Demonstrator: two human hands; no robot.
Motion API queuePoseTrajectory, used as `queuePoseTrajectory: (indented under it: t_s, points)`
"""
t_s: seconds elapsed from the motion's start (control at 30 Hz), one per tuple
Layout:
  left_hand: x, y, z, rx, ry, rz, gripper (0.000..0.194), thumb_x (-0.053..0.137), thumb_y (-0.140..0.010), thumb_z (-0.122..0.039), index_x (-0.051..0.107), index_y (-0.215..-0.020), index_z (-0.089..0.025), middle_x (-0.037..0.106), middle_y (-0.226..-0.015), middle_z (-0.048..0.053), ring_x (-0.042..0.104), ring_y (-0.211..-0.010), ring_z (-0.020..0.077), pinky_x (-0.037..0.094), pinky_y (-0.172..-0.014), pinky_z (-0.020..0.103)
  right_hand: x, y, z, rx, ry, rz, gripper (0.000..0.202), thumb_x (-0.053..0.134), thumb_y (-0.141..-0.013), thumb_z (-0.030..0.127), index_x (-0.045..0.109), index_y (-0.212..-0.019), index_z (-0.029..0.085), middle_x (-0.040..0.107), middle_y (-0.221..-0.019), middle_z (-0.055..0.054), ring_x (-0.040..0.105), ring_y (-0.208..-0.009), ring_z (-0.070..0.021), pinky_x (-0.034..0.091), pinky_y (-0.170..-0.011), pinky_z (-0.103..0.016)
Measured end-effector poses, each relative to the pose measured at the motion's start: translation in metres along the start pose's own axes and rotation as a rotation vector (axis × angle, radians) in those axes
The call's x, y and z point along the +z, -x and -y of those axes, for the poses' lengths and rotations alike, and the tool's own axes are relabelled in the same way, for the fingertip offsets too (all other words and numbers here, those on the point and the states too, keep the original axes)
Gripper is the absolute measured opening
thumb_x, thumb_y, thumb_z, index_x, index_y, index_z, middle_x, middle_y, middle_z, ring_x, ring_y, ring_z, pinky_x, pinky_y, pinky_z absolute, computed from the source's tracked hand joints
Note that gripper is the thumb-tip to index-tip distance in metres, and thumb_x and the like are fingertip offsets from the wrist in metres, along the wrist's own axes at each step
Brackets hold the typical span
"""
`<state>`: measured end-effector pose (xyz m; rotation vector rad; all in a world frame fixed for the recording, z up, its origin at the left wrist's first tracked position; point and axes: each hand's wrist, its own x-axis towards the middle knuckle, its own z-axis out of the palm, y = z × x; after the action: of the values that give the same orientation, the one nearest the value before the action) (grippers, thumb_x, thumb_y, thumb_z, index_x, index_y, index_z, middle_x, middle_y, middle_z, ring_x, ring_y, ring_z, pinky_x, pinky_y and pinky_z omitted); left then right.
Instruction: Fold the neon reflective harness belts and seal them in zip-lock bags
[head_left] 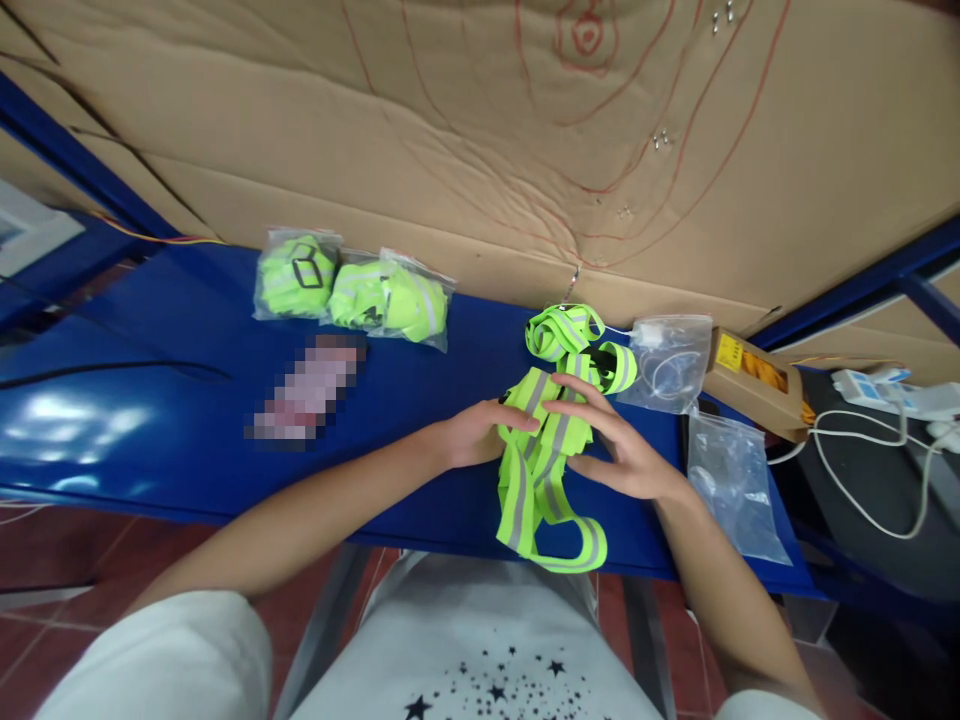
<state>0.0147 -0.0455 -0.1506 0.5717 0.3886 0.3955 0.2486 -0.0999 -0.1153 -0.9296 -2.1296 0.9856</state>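
Note:
Yellow-green webbing with grey reflective stripes (517, 500) lies in loose folds on the blue table, one loop hanging towards the front edge. My left hand (480, 430) grips the left side of the folded webbing, thumb lying over it. At the right side, my right hand (619, 450) has its fingers spread, the fingertips at the webbing without closing on it. Just behind my hands sits a rolled bundle of the same webbing (559, 332), with a black buckle (600, 362) partly showing beside it.
Clear bags of yellow-green webbing (296, 280) (409, 305) stand at the back left, near a pixelated item (307, 390). Bags (667, 365) (735, 490), a cardboard box (757, 385) and white cables (862, 520) are at the right. A cardboard panel (450, 150) rises behind the table (187, 400).

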Motion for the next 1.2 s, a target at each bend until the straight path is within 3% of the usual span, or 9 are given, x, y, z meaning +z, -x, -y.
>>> queuePoseTrajectory:
  t_s: [0.07,0.13,0.23,0.33,0.53,0.73,0.93,1.07,1.2]
  points:
    - [0.003,0.001,-0.002,0.013,-0.040,0.001,0.047,0.086,-0.065,-0.019,0.077,-0.112,-0.015,0.081,-0.104,0.010,0.077,-0.090,0.0277,0.058,-0.086,0.038,0.002,0.001,0.001,0.048,-0.091,-0.033,0.073,0.075,-0.090,0.035,0.045,-0.157,0.035,0.028,-0.173,-0.005,0.025,-0.161,-0.0306,0.028,-0.129,-0.053]
    - [0.007,0.002,0.000,0.038,-0.118,-0.016,0.054,0.088,-0.063,-0.016,0.076,-0.115,-0.015,0.081,-0.102,0.009,0.076,-0.088,0.0264,0.057,-0.086,0.037,0.007,0.000,-0.004,0.142,-0.157,-0.173,0.080,0.078,-0.088,0.043,0.041,-0.159,0.034,0.037,-0.169,-0.008,0.035,-0.157,-0.0307,0.033,-0.127,-0.053]
    - [0.011,0.003,0.005,0.037,-0.230,-0.075,0.059,0.091,-0.058,-0.013,0.074,-0.115,-0.017,0.080,-0.095,0.005,0.075,-0.083,0.0226,0.057,-0.083,0.033,0.017,-0.004,-0.015,0.321,-0.259,-0.238,0.070,0.083,-0.083,0.044,0.058,-0.146,0.029,0.065,-0.145,-0.009,0.064,-0.132,-0.0293,0.052,-0.113,-0.046]
    - [0.009,0.004,0.008,0.018,-0.251,-0.060,0.058,0.092,-0.055,-0.011,0.074,-0.110,-0.018,0.079,-0.094,0.004,0.074,-0.082,0.0207,0.058,-0.080,0.032,0.022,-0.007,-0.019,0.401,-0.394,-0.217,0.058,0.089,-0.076,0.041,0.072,-0.128,0.025,0.077,-0.122,-0.004,0.074,-0.110,-0.0265,0.060,-0.099,-0.041]
    - [0.003,0.008,0.008,-0.099,-0.282,0.168,0.049,0.094,-0.053,-0.015,0.077,-0.099,-0.015,0.079,-0.094,0.005,0.073,-0.083,0.0208,0.058,-0.081,0.032,0.019,-0.005,-0.008,0.520,-0.675,-0.268,0.054,0.097,-0.062,0.033,0.079,-0.112,0.022,0.081,-0.103,-0.003,0.077,-0.092,-0.0252,0.061,-0.088,-0.039]
    - [0.001,0.007,0.013,-0.095,-0.386,0.074,0.052,0.092,-0.053,-0.016,0.076,-0.102,-0.020,0.078,-0.094,0.001,0.072,-0.089,0.0216,0.055,-0.083,0.032,0.019,-0.007,-0.006,0.567,-0.829,-0.324,0.056,0.100,-0.052,0.032,0.080,-0.104,0.021,0.081,-0.096,-0.005,0.076,-0.081,-0.0255,0.061,-0.083,-0.041]
    - [-0.007,0.006,0.009,-0.208,-0.310,0.122,0.048,0.086,-0.057,-0.018,0.078,-0.104,-0.019,0.079,-0.083,0.003,0.075,-0.082,0.0260,0.058,-0.084,0.038,0.018,-0.001,-0.013,0.501,-0.934,-0.286,0.056,0.097,-0.058,0.036,0.080,-0.109,0.021,0.082,-0.097,-0.007,0.078,-0.084,-0.0282,0.063,-0.083,-0.043]
    - [-0.008,0.008,-0.004,-0.157,-0.403,0.067,0.044,0.088,-0.063,-0.025,0.078,-0.106,-0.018,0.080,-0.090,0.005,0.076,-0.085,0.0269,0.059,-0.089,0.041,0.015,0.003,-0.014,0.483,-0.976,-0.278,0.054,0.097,-0.058,0.036,0.080,-0.108,0.021,0.082,-0.098,-0.008,0.079,-0.089,-0.0305,0.064,-0.082,-0.043]
    - [-0.003,0.005,-0.007,-0.032,-0.608,0.116,0.041,0.083,-0.078,-0.044,0.077,-0.110,-0.019,0.080,-0.109,0.006,0.073,-0.103,0.0276,0.054,-0.101,0.042,0.015,0.000,-0.009,0.488,-0.944,-0.338,0.053,0.097,-0.059,0.033,0.081,-0.109,0.023,0.082,-0.098,-0.006,0.079,-0.088,-0.0277,0.063,-0.083,-0.039]
